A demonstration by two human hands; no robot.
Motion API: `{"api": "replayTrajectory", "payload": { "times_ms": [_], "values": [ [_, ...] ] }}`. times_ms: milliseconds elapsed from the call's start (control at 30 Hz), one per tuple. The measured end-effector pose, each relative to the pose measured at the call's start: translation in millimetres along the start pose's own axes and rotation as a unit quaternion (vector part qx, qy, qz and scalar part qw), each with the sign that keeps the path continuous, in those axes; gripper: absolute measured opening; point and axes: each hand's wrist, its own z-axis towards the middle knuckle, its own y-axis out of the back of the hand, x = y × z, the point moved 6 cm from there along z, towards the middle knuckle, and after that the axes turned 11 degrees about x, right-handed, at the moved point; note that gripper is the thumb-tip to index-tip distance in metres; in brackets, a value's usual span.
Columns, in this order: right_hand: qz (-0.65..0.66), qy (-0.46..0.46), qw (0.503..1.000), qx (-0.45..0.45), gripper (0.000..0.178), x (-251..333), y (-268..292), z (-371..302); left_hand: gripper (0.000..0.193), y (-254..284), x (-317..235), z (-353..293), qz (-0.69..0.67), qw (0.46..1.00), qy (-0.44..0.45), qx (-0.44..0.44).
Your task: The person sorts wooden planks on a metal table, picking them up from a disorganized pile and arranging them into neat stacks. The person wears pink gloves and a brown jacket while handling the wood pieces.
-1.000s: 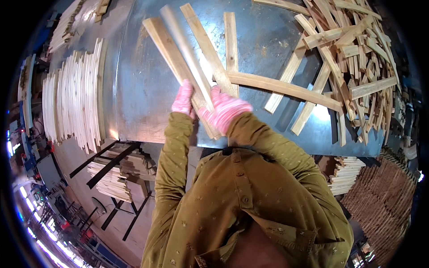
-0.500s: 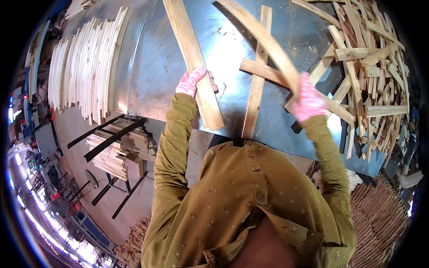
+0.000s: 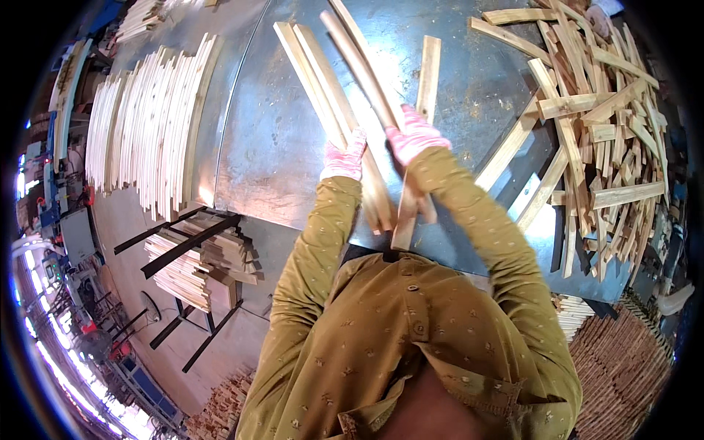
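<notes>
Two light wooden strips (image 3: 323,73) lie side by side in my left hand (image 3: 345,155), which wears a pink and white glove. Its fingers are wrapped around them near their lower part. Just to the right, my right hand (image 3: 416,138), gloved the same way, is closed on wooden strips (image 3: 357,64) that slant up and to the left; they look like two and are slightly blurred. Under the right hand, a single wooden strip (image 3: 427,81) rests on the metal table (image 3: 257,139), its near end at the table's front edge.
A tangled heap of wooden strips (image 3: 627,194) covers the table's right side. At the left stands a neat row of strips (image 3: 154,125). Below it, more strips (image 3: 180,271) sit on a black metal rack (image 3: 192,246). Stacked wood (image 3: 623,367) stands at the lower right.
My right hand has swung left with its wood, close to my left hand. My left hand has shifted right and toward me, and its two strips now show a gap at the far ends.
</notes>
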Motion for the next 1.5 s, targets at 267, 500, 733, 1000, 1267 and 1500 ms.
{"api": "replayTrajectory", "payload": {
  "times_ms": [267, 500, 733, 1000, 1267, 1500],
  "values": [
    [0.166, -0.061, 0.979, 0.102, 0.082, 9.4, -23.4, -45.0, 0.035, -9.3, -4.9, 4.7, -0.242, 0.967, 0.063, 0.059],
    [0.141, -0.046, 0.988, 0.043, 0.064, -64.5, -19.0, -23.4, 0.042, 99.1, -15.5, -19.7, 0.127, 0.977, 0.144, -0.090],
    [0.054, -0.100, 0.992, 0.058, 0.094, -59.7, -3.0, -59.0, 0.066, 111.2, -28.7, -38.5, 0.587, 0.770, 0.083, -0.236],
    [0.500, -0.029, 0.854, 0.142, 0.088, -89.8, -75.2, -63.5, 0.076, -17.3, 10.3, -66.4, 0.349, 0.936, -0.030, 0.038],
    [0.774, 0.050, 0.576, 0.259, 0.057, -86.4, -52.1, -75.9, 0.078, -59.9, 62.9, -32.8, -0.013, 0.995, 0.014, 0.093],
    [0.060, -0.024, 0.980, 0.191, 0.089, -38.1, -51.0, -90.2, 0.071, -53.7, 62.4, -34.0, 0.023, 0.992, 0.052, 0.109]
  ]
}}
